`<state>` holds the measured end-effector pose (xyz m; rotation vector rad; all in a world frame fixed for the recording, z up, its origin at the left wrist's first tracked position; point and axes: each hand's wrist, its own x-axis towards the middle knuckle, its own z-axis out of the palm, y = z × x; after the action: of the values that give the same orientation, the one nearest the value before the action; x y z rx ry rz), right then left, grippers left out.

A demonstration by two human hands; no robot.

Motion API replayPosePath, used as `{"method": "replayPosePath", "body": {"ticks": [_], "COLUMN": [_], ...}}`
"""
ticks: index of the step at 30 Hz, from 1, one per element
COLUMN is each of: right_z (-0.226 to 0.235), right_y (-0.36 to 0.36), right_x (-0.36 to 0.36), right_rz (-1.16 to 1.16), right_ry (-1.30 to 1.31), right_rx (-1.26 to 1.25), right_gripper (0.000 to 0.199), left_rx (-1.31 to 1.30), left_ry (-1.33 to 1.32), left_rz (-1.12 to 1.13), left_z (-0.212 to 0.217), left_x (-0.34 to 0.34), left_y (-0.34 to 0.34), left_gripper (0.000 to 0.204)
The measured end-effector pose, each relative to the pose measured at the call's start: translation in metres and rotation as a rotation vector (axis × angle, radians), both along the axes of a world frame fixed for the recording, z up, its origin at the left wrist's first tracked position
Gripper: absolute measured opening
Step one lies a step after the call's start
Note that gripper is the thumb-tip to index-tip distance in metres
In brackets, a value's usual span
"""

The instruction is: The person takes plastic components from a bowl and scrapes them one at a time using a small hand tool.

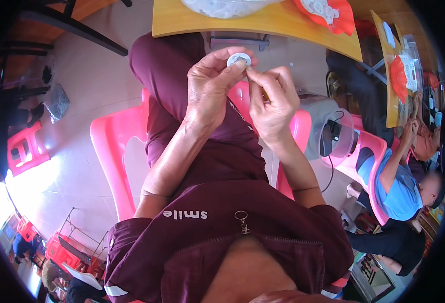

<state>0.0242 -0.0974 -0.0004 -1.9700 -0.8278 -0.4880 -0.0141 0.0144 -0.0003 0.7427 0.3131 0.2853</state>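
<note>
- Left hand (pixel 210 81): grip narrow, thumb and fingers pinching one small white disc (pixel 232 59), which sits between both hands.
- Disc, handling: I judge it light, stiff and probably plastic, smooth enough to slip; best held by its rim.
- Right hand (pixel 274 101): fingertips drawn close at the disc's right edge; I cannot tell whether they hold anything.
- Yellow bench (pixel 283 24), beyond: clear bowl (pixel 194 8) and red dish (pixel 344 19), both with white pieces.
</note>
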Motion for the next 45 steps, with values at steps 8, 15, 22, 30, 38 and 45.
{"method": "replayPosePath", "body": {"ticks": [8,15,22,30,38,45], "right_z": [0.013,0.012,0.005,0.005,0.006,0.007], "right_y": [-0.016,-0.017,-0.017,-0.019,-0.017,-0.017], "right_x": [0.016,0.019,0.022,0.022,0.024,0.021], "right_rz": [0.108,0.094,0.073,0.049,0.024,0.036], "right_ry": [0.281,0.298,0.452,0.457,0.211,0.225], "right_rx": [0.152,0.131,0.157,0.049,-0.093,-0.161], "right_gripper": [0.013,0.019,0.020,0.018,0.018,0.020], "left_rx": [-0.245,0.000,0.103,0.189,0.212,0.192], "left_ry": [-0.006,0.043,0.065,0.112,0.136,0.106], "left_rz": [-0.216,-0.187,-0.198,-0.216,-0.192,-0.168], "left_z": [0.005,0.003,0.002,-0.002,-0.007,-0.011], "left_x": [-0.002,-0.001,0.002,0.002,0.004,0.003], "left_y": [0.004,-0.001,-0.001,-0.001,-0.004,-0.006], "left_gripper": [0.028,0.023,0.021,0.016,0.015,0.012]}}
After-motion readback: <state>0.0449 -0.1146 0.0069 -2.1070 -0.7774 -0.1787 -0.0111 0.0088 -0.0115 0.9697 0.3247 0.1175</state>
